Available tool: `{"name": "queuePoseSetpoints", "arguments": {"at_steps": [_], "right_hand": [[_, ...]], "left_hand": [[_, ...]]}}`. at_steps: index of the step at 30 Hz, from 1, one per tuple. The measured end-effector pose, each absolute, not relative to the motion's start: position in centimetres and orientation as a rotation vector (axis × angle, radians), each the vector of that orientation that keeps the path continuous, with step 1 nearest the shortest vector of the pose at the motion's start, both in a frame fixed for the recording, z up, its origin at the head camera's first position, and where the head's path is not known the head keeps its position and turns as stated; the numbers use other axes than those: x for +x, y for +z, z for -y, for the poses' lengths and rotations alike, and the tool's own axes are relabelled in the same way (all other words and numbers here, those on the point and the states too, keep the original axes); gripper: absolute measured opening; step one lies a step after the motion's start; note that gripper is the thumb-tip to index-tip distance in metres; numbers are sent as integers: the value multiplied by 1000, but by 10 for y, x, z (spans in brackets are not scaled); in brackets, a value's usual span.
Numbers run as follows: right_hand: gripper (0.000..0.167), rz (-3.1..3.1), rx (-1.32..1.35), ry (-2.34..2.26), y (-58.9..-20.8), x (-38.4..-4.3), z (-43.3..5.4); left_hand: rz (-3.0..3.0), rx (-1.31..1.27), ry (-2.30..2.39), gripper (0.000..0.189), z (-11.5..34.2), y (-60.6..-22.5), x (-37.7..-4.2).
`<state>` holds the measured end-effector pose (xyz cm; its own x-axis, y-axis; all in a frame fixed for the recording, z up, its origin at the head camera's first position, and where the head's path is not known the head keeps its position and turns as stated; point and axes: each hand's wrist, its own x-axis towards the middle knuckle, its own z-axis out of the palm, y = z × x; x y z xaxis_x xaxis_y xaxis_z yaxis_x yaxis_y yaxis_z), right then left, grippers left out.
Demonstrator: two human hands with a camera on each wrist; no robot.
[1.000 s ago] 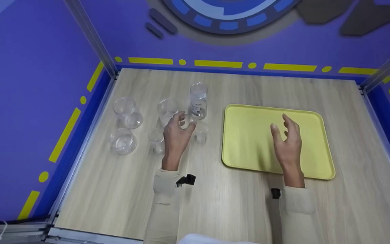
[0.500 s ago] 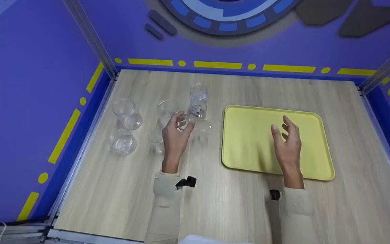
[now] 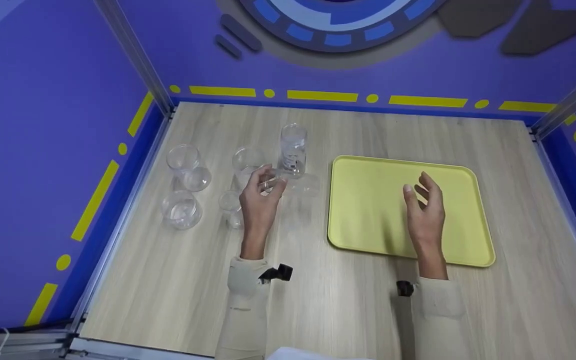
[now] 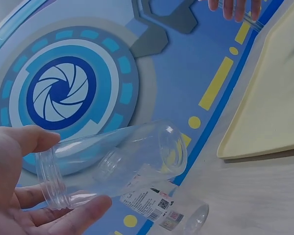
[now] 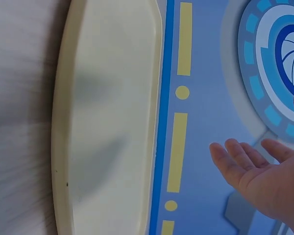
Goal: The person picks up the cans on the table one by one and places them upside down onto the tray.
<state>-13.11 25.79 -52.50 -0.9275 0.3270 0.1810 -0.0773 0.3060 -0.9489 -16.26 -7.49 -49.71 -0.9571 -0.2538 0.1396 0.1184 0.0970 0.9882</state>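
My left hand (image 3: 260, 197) grips a clear jar (image 4: 122, 156) by its threaded neck, thumb on one side and fingers on the other. In the head view the jar lies nearly level above the table, its base pointing right. Behind it stands a tall clear cylinder (image 3: 293, 142), whose printed label (image 4: 149, 200) shows in the left wrist view. Over the yellow tray (image 3: 363, 200) my right hand (image 3: 427, 215) hovers, holding nothing, fingers relaxed and thumb apart. The right wrist view shows the right hand's fingers (image 5: 240, 164) against the blue wall.
Several clear containers stand to the left: a wide cup (image 3: 248, 159) beyond the left hand, a small one (image 3: 230, 202) beside it, and a tall one (image 3: 183, 157) and a low one (image 3: 181, 210) farther left. Blue panels (image 3: 328, 75) with metal posts (image 3: 135, 55) border the wooden table (image 3: 328, 300).
The jar in my left hand has tipped from base-down to nearly level, its base swinging up and right. Both hands have stayed almost in place.
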Motion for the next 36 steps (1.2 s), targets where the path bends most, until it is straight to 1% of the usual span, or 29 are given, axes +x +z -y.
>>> {"name": "queuePoseSetpoints", "arguments": {"at_steps": [13, 23, 36], "right_hand": [[64, 2221, -229, 1707, -524, -130, -254], [63, 2216, -253, 1733, -524, -133, -253], [56, 2155, -264, 1860, -524, -136, -247]], "left_hand": [[1938, 153, -2118, 45, 72, -496, -160], [1855, 196, -2200, 41, 69, -492, -162], [1815, 164, -2301, 43, 62, -491, -162]]}}
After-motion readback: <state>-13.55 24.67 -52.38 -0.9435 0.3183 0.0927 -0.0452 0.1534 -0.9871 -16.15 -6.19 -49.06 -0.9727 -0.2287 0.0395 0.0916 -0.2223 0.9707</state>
